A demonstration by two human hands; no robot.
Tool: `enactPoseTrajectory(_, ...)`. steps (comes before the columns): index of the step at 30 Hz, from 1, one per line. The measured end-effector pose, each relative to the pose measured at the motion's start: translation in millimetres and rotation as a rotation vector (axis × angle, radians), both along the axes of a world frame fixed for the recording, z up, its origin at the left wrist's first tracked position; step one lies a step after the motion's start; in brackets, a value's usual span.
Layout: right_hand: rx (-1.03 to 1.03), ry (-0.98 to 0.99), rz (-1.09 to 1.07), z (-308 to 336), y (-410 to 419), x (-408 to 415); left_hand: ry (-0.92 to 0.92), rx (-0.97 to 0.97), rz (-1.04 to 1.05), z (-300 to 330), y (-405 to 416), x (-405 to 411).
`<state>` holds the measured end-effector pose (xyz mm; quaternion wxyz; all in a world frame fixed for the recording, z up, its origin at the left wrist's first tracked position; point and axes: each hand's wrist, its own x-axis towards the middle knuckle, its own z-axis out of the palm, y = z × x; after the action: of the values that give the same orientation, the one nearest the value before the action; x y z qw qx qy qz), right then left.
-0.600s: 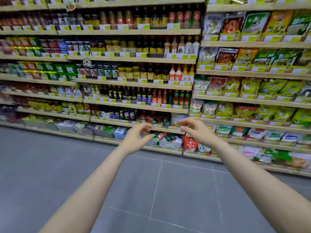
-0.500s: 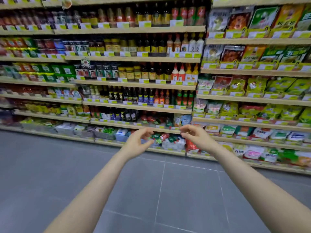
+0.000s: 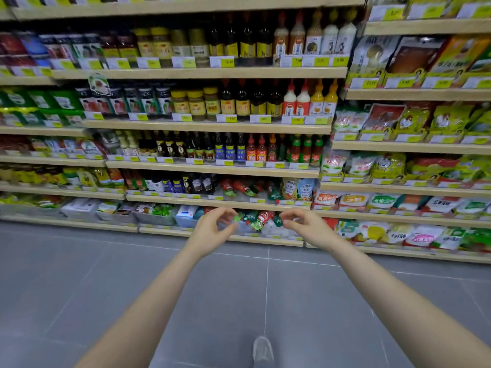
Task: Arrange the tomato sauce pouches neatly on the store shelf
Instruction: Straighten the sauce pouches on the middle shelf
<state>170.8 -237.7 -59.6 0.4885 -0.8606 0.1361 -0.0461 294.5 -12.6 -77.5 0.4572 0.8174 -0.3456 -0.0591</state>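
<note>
Red tomato sauce pouches with green caps lie jumbled on the second-lowest shelf (image 3: 240, 187), some tipped over. More red and green pouches (image 3: 261, 219) sit in a heap on the bottom shelf, between my two hands. My left hand (image 3: 212, 229) is stretched toward the bottom shelf with fingers curled and apart, holding nothing. My right hand (image 3: 305, 225) reaches out likewise, thumb and fingers loosely pinched, empty. Both hands hover in front of the shelf and touch no pouch.
Wooden shelves (image 3: 212, 168) carry bottles of soy sauce, vinegar and chili sauce above. Bagged seasonings fill the right-hand bay (image 3: 403, 192). Plastic bins (image 3: 156, 213) stand on the bottom shelf at left. Grey tiled floor (image 3: 132, 288) lies below; my shoe (image 3: 262, 350) shows at the bottom.
I have stepped closer to the shelves, so they fill more of the view. Both hands stay raised in front and now appear lower on the rack, at the bottom shelf's pouches.
</note>
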Motion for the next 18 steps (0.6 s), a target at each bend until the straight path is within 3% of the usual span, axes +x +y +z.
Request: enactPoseTrajectory(18, 0.149, 0.16, -0.032, -57.6, -106.4, 238.2, 0.113, 0.151, -0.107, -64.8, -112.6, 264.5)
